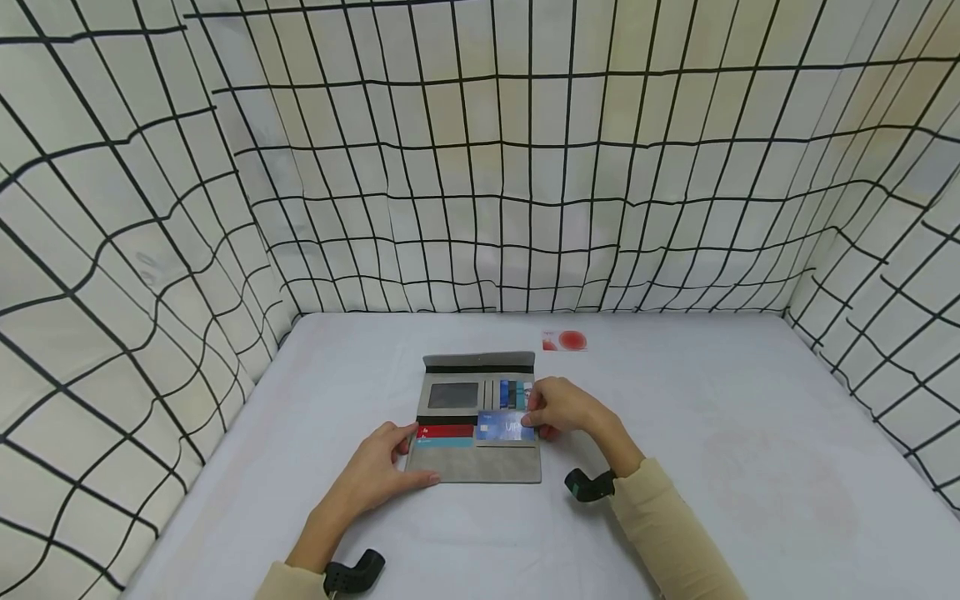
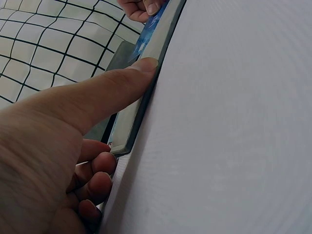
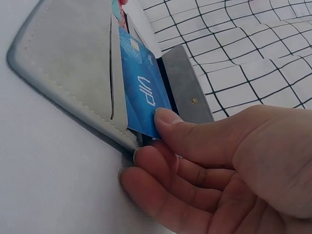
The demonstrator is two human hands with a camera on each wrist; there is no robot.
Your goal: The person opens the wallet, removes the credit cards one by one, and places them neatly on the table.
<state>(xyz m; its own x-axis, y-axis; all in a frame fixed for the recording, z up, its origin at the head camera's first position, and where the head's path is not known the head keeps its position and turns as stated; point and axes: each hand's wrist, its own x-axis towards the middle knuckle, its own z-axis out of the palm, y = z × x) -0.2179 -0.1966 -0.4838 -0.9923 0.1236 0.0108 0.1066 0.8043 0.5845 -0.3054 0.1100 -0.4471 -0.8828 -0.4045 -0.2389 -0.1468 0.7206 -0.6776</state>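
Observation:
A grey wallet (image 1: 472, 471) lies unfolded on the white table, with cards in its slots. My right hand (image 1: 566, 408) pinches the right end of a blue VIP card (image 3: 141, 85) between thumb and fingers. The card's lower edge sits in a slot of the wallet's near half. My left hand (image 1: 378, 462) holds the wallet's near left corner, thumb (image 2: 144, 65) on the front edge and fingers curled at the left side. Beside the blue card, a red card (image 1: 445, 431) and a light blue card (image 1: 442, 442) show in the left slots.
A red and white card (image 1: 565, 340) lies on the table (image 1: 675, 400) behind the wallet, to the right. More cards (image 1: 513, 393) stand in the wallet's far right slots, next to a dark window pocket (image 1: 453, 395). White walls with black netting (image 1: 525, 200) enclose the table's back and sides.

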